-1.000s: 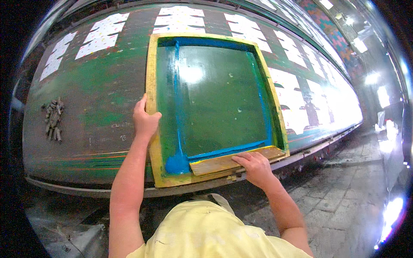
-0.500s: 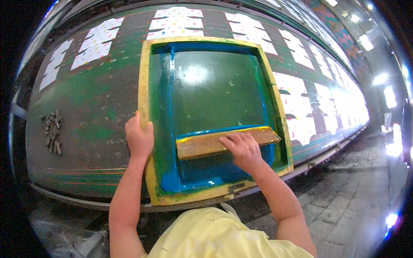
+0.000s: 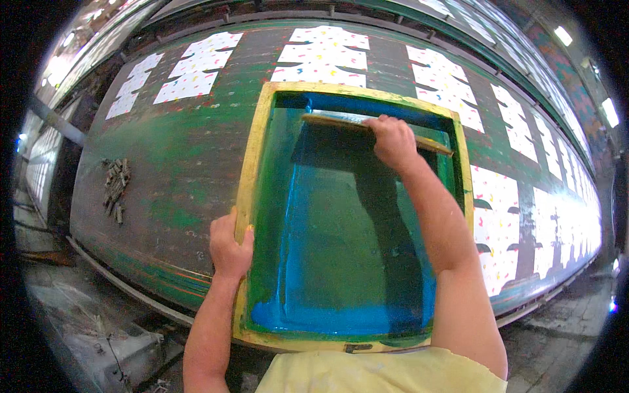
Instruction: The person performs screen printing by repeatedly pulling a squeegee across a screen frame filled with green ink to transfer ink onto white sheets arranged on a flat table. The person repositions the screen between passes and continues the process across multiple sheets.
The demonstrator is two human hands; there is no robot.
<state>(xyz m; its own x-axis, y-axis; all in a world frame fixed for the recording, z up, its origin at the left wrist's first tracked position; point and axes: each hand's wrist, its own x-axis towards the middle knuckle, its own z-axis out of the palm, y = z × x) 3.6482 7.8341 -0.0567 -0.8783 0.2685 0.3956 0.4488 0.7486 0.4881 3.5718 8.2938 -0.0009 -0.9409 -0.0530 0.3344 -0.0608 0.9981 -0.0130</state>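
Note:
A screen-printing frame with yellow wooden edges [image 3: 249,167] rests on the long table in front of me. Its dark green mesh [image 3: 337,242] carries blue ink [image 3: 344,319], thickest along the near edge and down the left side. My right hand [image 3: 395,141] reaches to the far end of the frame, closed over the upper edge of a long wooden squeegee [image 3: 337,122] that spans most of the mesh. Wrapped around the frame's left edge, my left hand [image 3: 231,247] has its thumb on top. The squeegee's lower edge is hidden from me.
White printed fabric pieces [image 3: 324,56] with small coloured marks lie in rows along the far side, with more pieces [image 3: 495,226] to the right. A pile of small dark stubs [image 3: 116,187] sits on the dark green table [image 3: 173,157] at left. Clear plastic sheeting [image 3: 98,334] is low left.
My right hand has pushed the squeegee from the near part of the mesh to its far end. My left hand keeps its hold on the frame's edge. The head view has shifted.

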